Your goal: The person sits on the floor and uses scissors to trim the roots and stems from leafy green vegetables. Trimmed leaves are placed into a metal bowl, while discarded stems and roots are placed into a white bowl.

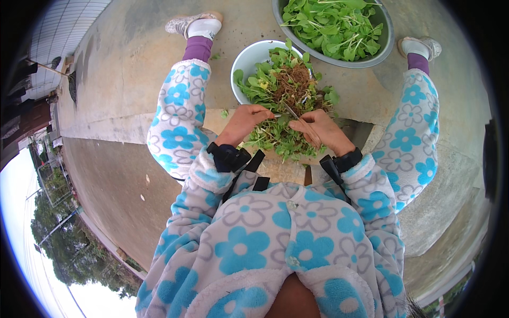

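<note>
My left hand (pixel 243 126) is closed in a pinch at the near side of the white basin (pixel 237 74). A small pale bit shows at its fingertips, too small to name. Opposite it, my right hand (pixel 323 130) grips a thin knife (pixel 291 112), its narrow blade slanting up and left toward the left fingertips. Leafy greens (pixel 259 71) and a clump of brown roots (pixel 295 84) fill the white basin. More rooted greens (pixel 281 139) lie in a heap below and between my hands, partly covered by the right one.
A grey metal basin (pixel 391 40) of loose green leaves (pixel 336 29) stands beyond, to the right. My legs are spread either side, with a shoe (pixel 193 22) at far left. A step edge (pixel 124 117) crosses the concrete floor (pixel 132 63).
</note>
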A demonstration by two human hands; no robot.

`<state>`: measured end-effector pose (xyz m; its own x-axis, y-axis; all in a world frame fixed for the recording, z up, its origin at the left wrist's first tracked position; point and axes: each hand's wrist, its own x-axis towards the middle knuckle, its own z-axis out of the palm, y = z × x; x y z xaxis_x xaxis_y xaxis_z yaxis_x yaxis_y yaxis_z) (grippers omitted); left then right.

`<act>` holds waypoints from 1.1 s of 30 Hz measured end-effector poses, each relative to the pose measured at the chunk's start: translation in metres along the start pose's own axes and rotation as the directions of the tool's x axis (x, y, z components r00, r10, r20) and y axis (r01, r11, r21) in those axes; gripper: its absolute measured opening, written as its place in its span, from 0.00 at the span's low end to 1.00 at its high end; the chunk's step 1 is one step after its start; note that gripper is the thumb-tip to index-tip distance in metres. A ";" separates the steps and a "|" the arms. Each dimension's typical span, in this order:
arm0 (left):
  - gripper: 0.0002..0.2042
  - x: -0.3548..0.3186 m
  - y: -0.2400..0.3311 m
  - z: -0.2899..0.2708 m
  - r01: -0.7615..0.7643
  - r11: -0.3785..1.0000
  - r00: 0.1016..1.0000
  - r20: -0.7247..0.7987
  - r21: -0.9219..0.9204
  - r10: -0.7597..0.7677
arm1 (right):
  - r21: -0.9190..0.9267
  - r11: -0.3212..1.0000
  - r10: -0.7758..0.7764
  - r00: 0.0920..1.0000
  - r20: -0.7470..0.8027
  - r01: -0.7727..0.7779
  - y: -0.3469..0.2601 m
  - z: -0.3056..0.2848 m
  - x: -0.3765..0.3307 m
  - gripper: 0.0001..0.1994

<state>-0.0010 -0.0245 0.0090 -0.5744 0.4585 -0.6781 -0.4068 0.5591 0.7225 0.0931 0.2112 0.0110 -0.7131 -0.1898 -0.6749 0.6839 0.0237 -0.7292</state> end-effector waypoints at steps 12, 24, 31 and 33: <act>0.20 0.080 0.194 -0.019 -0.517 0.774 0.771 -0.194 0.366 0.607 | 0.023 1.000 -0.014 1.000 -0.015 0.014 -0.002 -0.012 -0.009 0.25; 0.13 0.035 0.014 -0.020 -0.130 0.766 0.982 -0.024 0.630 0.187 | 0.014 1.000 -0.021 0.996 0.092 0.020 0.001 -0.012 -0.001 0.27; 0.11 0.046 -0.018 -0.002 -0.157 0.746 0.971 -0.037 0.647 0.236 | 0.019 0.999 0.050 0.999 -0.004 -0.050 0.006 -0.008 0.003 0.26; 0.10 0.038 -0.011 -0.008 -0.141 0.812 0.981 -0.027 0.566 0.190 | -0.018 0.997 0.068 0.996 -0.056 -0.069 0.005 -0.014 -0.001 0.26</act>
<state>-0.0242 -0.0189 -0.0231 -0.6603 0.5372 -0.5249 0.1530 0.7804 0.6063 0.0952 0.2251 0.0061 -0.6725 -0.1324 -0.7282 0.7286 0.0544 -0.6828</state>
